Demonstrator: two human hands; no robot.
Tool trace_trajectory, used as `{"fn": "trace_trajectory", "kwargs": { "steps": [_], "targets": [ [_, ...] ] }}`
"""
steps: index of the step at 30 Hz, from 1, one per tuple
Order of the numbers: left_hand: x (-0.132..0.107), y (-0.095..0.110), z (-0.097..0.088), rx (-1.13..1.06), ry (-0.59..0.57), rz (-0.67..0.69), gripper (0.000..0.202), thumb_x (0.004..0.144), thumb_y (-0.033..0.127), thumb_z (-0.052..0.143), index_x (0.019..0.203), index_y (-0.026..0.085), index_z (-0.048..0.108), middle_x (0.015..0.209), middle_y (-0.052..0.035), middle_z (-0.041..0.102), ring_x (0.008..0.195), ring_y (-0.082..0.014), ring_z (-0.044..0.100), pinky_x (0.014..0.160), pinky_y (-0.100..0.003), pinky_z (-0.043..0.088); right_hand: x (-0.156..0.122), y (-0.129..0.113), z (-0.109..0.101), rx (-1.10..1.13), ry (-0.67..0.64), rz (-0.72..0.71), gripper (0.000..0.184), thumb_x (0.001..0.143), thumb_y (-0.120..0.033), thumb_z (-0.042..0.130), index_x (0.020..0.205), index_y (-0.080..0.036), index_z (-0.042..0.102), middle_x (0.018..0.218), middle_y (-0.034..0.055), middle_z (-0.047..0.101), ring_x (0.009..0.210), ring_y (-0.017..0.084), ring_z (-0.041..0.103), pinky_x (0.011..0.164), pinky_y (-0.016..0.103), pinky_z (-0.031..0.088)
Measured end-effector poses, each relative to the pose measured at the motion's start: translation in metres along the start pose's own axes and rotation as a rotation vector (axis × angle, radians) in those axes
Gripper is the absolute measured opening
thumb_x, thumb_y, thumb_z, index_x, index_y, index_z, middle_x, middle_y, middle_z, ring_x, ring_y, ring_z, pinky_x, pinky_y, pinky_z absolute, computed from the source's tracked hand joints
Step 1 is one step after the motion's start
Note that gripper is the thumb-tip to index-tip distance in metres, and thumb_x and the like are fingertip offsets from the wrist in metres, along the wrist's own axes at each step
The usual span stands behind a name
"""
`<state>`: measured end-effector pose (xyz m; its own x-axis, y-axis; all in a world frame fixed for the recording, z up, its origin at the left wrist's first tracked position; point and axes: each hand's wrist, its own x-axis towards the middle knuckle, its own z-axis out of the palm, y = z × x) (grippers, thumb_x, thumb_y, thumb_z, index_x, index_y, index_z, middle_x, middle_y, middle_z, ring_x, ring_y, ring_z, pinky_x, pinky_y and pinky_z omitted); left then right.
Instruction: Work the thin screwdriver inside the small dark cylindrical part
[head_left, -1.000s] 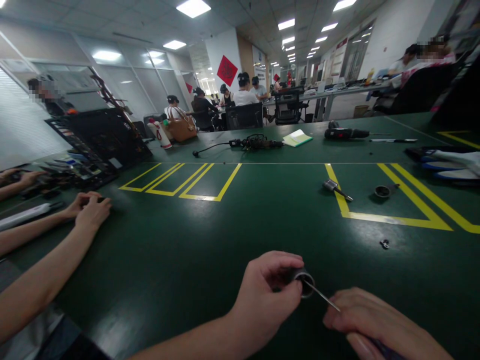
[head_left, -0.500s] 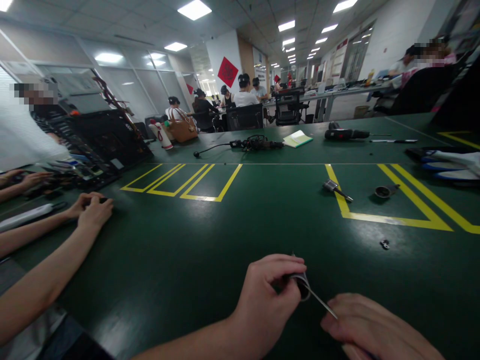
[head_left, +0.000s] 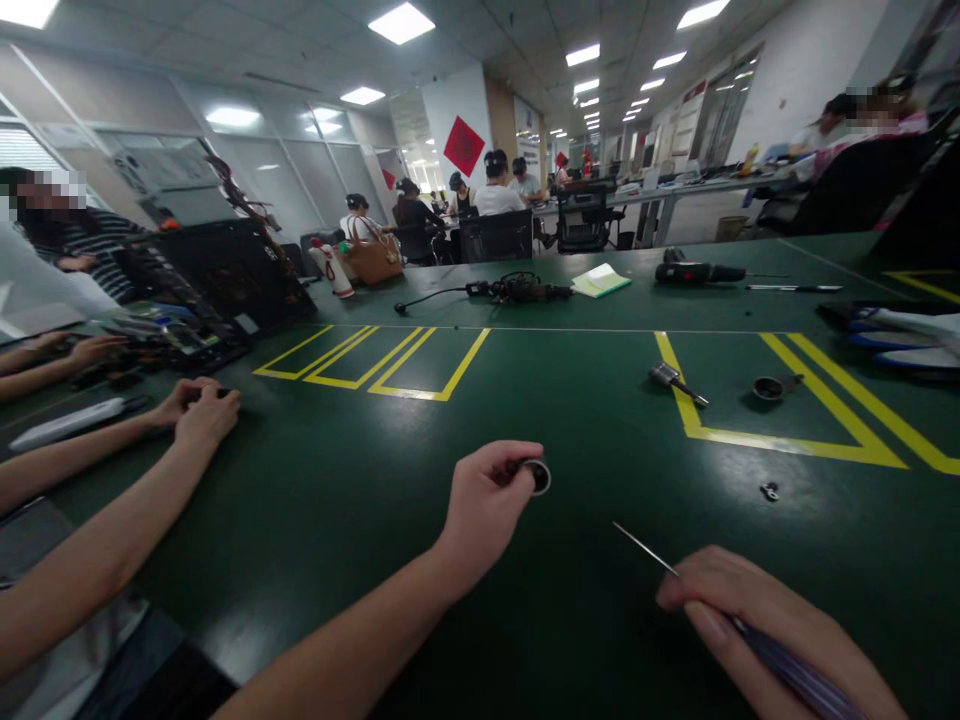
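My left hand [head_left: 480, 515] is closed on a short hollow metal cylinder [head_left: 546, 478], pinched between thumb and fingers just above the green tabletop; its round open end faces me. Lower right, my right hand [head_left: 750, 615] grips a screwdriver [head_left: 799, 672] by its dark purple handle. The thin shaft points up and left, its tip apart from the cylinder. Beyond my right hand lies a small metal piece [head_left: 769, 491]. Farther back rest a metal part with a protruding shaft [head_left: 666, 376] and a round hollow metal part [head_left: 768, 389].
Yellow tape [head_left: 412, 393] marks outlines on the green table [head_left: 360, 480]. Toward the back lie a power drill [head_left: 697, 271], a notepad [head_left: 602, 281], a cabled tool [head_left: 517, 288] and a pen [head_left: 795, 288]. Gloves [head_left: 915, 335] lie far right. A co-worker's hands [head_left: 206, 408] are at the left.
My left hand has moved away, up and left, with the cylinder. The screwdriver's tip, earlier at the cylinder's opening, is now clear of it. My right hand stays at the lower right.
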<state>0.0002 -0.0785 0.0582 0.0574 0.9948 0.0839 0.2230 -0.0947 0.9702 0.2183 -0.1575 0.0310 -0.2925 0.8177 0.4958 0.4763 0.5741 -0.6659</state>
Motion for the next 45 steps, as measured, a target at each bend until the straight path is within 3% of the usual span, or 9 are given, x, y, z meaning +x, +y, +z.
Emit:
{"fn": "trace_trajectory", "kwargs": {
  "steps": [4,8,13,20,24,28,33,39,45],
  "targets": [
    [0.017,-0.010,0.002,0.066,-0.040,0.014,0.022,0.074,0.008,0.056,0.091,0.014,0.069,0.087,-0.0048,0.071,0.079,-0.0159,0.067,0.074,-0.030,0.056,-0.001,-0.001,0.007,0.042,-0.080,0.108,0.012,0.088,-0.022,0.051,0.087,-0.023,0.063,0.077,0.0010,0.068,0.070,0.015,0.067,0.063,0.020,0.056],
    [0.043,-0.029,0.012,0.167,-0.152,0.108,0.026,0.077,0.010,0.054,0.099,0.013,0.067,0.090,-0.0076,0.071,0.084,-0.0174,0.066,0.078,-0.032,0.054,-0.002,0.000,0.011,0.014,-0.097,0.059,0.013,0.086,-0.022,0.054,0.093,-0.024,0.065,0.080,0.0017,0.070,0.073,0.017,0.068,0.064,0.022,0.057],
    [0.075,-0.041,0.036,0.326,-0.164,0.232,0.028,0.079,0.013,0.054,0.104,0.014,0.065,0.101,-0.0097,0.068,0.089,-0.0188,0.064,0.080,-0.033,0.052,0.003,-0.001,0.009,-0.080,-0.120,-0.049,0.015,0.083,-0.019,0.054,0.093,-0.025,0.065,0.080,0.0024,0.071,0.069,0.017,0.068,0.061,0.025,0.057],
    [0.097,-0.030,0.069,0.650,-0.299,0.447,0.030,0.085,0.030,0.052,0.112,0.018,0.061,0.108,-0.0070,0.066,0.097,-0.0215,0.061,0.084,-0.037,0.049,0.003,-0.002,0.010,-0.112,-0.142,-0.072,0.010,0.084,-0.021,0.054,0.085,-0.024,0.063,0.080,0.0031,0.070,0.073,0.018,0.066,0.067,0.027,0.056],
    [0.107,-0.024,0.069,0.818,-0.381,0.480,0.042,0.085,0.042,0.053,0.118,0.017,0.056,0.115,-0.0068,0.062,0.103,-0.0219,0.056,0.086,-0.036,0.047,0.001,0.002,0.011,-0.125,-0.200,-0.046,0.012,0.085,-0.019,0.052,0.087,-0.024,0.063,0.084,0.0040,0.070,0.076,0.018,0.065,0.070,0.027,0.054],
    [0.115,-0.018,0.065,0.868,-0.386,0.559,0.056,0.083,0.056,0.048,0.122,0.015,0.053,0.124,-0.0093,0.055,0.109,-0.0248,0.049,0.090,-0.037,0.044,0.002,0.005,0.012,-0.129,-0.217,-0.040,0.013,0.085,-0.018,0.052,0.088,-0.025,0.063,0.084,0.0039,0.069,0.076,0.018,0.065,0.069,0.028,0.054],
    [0.125,-0.007,0.075,0.837,-0.417,0.552,0.060,0.087,0.058,0.038,0.127,0.014,0.047,0.130,-0.0117,0.049,0.118,-0.0252,0.043,0.099,-0.039,0.037,0.002,0.005,0.011,-0.127,-0.204,-0.048,0.013,0.085,-0.020,0.053,0.089,-0.025,0.064,0.083,0.0038,0.070,0.076,0.019,0.065,0.069,0.028,0.053],
    [0.136,-0.003,0.081,0.853,-0.519,0.564,0.071,0.083,0.064,0.039,0.135,0.016,0.036,0.138,-0.0132,0.042,0.126,-0.0276,0.038,0.101,-0.043,0.034,0.004,0.006,0.010,-0.127,-0.237,-0.038,0.013,0.085,-0.020,0.054,0.089,-0.025,0.065,0.085,0.0037,0.070,0.076,0.018,0.065,0.070,0.027,0.052],
    [0.147,0.000,0.084,0.911,-0.465,0.577,0.063,0.087,0.057,0.038,0.133,0.013,0.038,0.136,-0.0144,0.043,0.125,-0.0273,0.040,0.102,-0.042,0.034,0.006,0.007,0.012,-0.137,-0.256,-0.020,0.017,0.083,-0.014,0.052,0.088,-0.024,0.065,0.084,0.0043,0.070,0.075,0.018,0.064,0.068,0.027,0.052]
  ]
}}
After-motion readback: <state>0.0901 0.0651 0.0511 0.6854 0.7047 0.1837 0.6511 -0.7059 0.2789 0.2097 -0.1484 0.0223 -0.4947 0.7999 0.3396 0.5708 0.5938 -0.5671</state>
